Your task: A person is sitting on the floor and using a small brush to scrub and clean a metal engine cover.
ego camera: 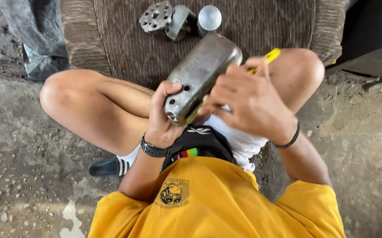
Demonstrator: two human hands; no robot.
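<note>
My left hand (161,115) grips the near end of a heavy grey metal housing (202,70), oblong with rounded corners and small holes in its side, tilted away over my lap. My right hand (249,102) holds a yellow-handled tool (270,56) against the housing's right side; the tool's tip is hidden behind the metal and my fingers. I sit cross-legged, in a yellow shirt, with a black watch on the left wrist and a black band on the right.
Beyond my knees, a brown ribbed cushion (252,22) carries a round metal flange with holes (155,16), a bracket-like metal part (180,22) and a plain metal cylinder (209,18). Rough concrete floor (32,167) lies all around; a grey sheet (32,35) is at upper left.
</note>
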